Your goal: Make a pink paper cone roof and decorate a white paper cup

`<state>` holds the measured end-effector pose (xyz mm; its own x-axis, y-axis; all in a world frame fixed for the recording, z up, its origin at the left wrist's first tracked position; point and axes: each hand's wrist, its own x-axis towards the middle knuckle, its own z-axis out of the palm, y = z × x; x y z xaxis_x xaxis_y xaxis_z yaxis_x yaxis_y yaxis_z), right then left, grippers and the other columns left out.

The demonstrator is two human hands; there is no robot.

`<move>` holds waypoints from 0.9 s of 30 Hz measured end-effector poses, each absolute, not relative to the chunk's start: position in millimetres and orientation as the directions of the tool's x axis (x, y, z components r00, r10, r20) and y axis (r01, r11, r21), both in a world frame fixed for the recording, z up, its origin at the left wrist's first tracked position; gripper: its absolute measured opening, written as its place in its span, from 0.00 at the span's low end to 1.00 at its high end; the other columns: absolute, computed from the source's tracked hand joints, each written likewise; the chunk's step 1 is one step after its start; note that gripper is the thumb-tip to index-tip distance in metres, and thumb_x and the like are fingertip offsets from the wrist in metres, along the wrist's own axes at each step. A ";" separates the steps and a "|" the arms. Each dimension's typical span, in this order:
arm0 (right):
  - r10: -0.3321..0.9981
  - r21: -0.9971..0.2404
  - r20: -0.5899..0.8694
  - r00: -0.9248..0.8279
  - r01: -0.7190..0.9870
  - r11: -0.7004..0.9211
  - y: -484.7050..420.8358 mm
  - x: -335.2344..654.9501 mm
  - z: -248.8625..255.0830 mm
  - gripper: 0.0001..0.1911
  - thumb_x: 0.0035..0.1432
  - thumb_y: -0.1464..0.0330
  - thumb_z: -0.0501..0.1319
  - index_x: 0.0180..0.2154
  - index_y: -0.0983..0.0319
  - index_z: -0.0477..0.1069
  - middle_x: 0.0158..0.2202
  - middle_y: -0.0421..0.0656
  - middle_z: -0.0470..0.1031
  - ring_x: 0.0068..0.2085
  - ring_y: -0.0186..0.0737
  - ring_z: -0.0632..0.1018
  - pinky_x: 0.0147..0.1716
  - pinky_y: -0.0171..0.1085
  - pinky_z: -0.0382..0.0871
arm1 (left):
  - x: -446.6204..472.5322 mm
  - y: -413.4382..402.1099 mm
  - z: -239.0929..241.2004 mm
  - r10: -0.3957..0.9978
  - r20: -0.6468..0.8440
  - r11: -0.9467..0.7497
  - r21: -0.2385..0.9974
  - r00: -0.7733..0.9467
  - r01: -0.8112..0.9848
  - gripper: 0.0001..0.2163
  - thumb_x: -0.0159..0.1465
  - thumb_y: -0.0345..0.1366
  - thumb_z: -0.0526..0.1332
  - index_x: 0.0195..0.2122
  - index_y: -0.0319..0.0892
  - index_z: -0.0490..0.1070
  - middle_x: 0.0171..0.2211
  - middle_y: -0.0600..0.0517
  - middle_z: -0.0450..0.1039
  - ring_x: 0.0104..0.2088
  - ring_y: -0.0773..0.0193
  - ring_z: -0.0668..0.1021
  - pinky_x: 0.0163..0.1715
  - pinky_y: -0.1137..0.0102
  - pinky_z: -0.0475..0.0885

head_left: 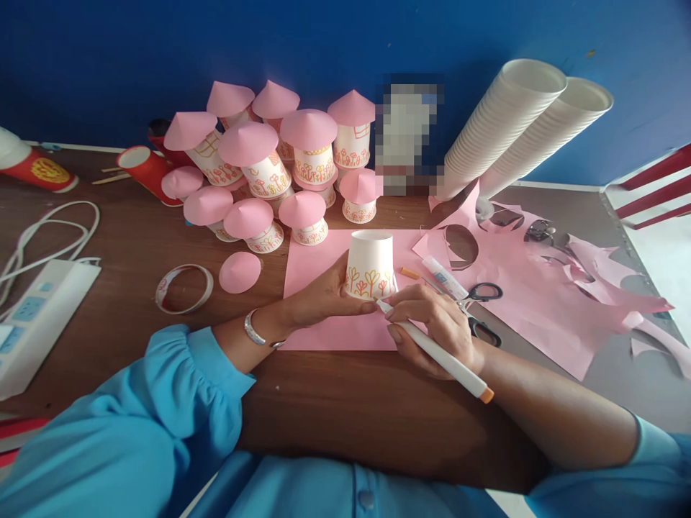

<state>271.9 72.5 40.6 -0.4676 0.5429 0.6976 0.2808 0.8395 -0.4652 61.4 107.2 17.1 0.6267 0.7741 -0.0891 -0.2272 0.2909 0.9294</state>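
Note:
A white paper cup (370,260) stands with its wide and narrow ends upright over a pink sheet (318,331). Orange and yellow flowers are drawn round its lower part. My left hand (330,289) is closed round the cup's left side and base. Between the fingers of my right hand (432,327) is a white marker pen (445,357) with an orange end, its tip at the cup's lower edge. An orange pen cap (410,273) lies on the sheet just beyond, beside a glue stick (445,279) and black-handled scissors (480,309).
Several decorated cups with pink cone roofs (248,144) crowd the back. Two tall stacks of white cups (502,129) lean at the wall. Cut pink paper (540,288) spreads on the right. A tape roll (184,289), a pink cone (240,273) and a power strip (48,324) lie left.

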 end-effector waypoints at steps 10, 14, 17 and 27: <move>0.529 -0.435 0.691 -0.493 0.300 0.849 73.0 272.2 39.3 0.14 0.60 0.78 0.60 0.47 0.58 0.67 0.32 0.41 0.77 0.32 0.40 0.82 0.28 0.36 0.76 | 61.0 106.3 18.1 0.782 -0.102 0.287 0.935 0.615 -0.210 0.32 0.56 0.39 0.76 0.60 0.46 0.66 0.53 0.45 0.75 0.51 0.53 0.77 0.50 0.60 0.72; 0.524 -0.431 0.695 -0.492 0.298 0.852 73.5 271.9 39.4 0.14 0.61 0.78 0.60 0.46 0.59 0.68 0.32 0.41 0.76 0.31 0.40 0.81 0.28 0.35 0.76 | 61.8 106.2 19.0 0.785 -0.098 0.290 0.930 0.612 -0.224 0.32 0.56 0.39 0.77 0.59 0.46 0.67 0.52 0.45 0.75 0.50 0.53 0.78 0.50 0.60 0.73; 0.515 -0.415 0.698 -0.497 0.305 0.857 74.0 272.1 40.0 0.13 0.61 0.78 0.60 0.46 0.59 0.67 0.32 0.41 0.76 0.31 0.39 0.80 0.27 0.35 0.75 | 62.1 106.4 19.3 0.781 -0.102 0.302 0.925 0.616 -0.230 0.32 0.55 0.39 0.77 0.59 0.45 0.67 0.53 0.45 0.75 0.51 0.52 0.78 0.50 0.59 0.73; 0.523 -0.422 0.695 -0.494 0.308 0.853 73.7 271.6 38.7 0.12 0.62 0.78 0.60 0.46 0.59 0.67 0.32 0.42 0.75 0.31 0.40 0.81 0.27 0.36 0.75 | 63.1 106.4 20.3 0.785 -0.085 0.292 0.924 0.614 -0.245 0.31 0.55 0.38 0.77 0.59 0.45 0.68 0.49 0.46 0.76 0.49 0.53 0.78 0.49 0.59 0.74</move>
